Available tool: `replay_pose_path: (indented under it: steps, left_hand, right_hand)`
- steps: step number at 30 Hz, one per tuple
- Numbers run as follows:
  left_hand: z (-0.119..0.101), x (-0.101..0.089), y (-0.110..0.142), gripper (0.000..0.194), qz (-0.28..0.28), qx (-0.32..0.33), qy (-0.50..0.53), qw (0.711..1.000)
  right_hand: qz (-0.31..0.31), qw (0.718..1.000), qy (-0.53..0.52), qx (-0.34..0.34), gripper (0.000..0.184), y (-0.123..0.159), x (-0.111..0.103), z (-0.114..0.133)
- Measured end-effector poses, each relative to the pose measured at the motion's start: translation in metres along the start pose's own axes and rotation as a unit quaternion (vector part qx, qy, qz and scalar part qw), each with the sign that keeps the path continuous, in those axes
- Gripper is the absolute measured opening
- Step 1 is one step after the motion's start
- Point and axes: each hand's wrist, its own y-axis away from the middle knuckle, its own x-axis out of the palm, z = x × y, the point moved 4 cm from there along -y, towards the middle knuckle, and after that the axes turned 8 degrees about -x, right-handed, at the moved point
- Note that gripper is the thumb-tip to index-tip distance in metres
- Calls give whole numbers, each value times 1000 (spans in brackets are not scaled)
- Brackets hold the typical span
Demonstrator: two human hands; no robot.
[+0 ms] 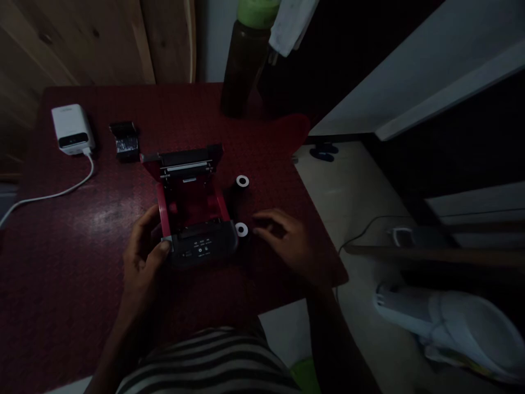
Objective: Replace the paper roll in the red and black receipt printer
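A small red and black printer (204, 249) lies on the table with its lid raised, showing a red inner bay. My left hand (143, 249) grips its left side, thumb at the front corner and fingers along the side wall. Beside the printer's front right corner is a dark roll with a white ring-shaped end (246, 230). My right hand (285, 235) hovers just right of that roll, thumb and forefinger apart, holding nothing. Farther back, a second dark roll with a white ring end (246, 184) rests to the right of the printer.
On the dark red table (74, 284) stand a white power bank (71, 126) with a white cable (61, 192), a small black holder-like piece (127, 143) and a green-capped bottle (241, 65). A red rounded object (293, 131) is at the right edge. Dark slippers (324, 151) lie on the floor.
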Motion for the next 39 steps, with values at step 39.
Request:
replay_pose_path:
  steps: [39]
  left_hand:
    - [1, 1, 3, 62, 32, -22, 15, 999]
  right_hand:
    - [338, 890, 260, -164, 42, -91, 85, 134]
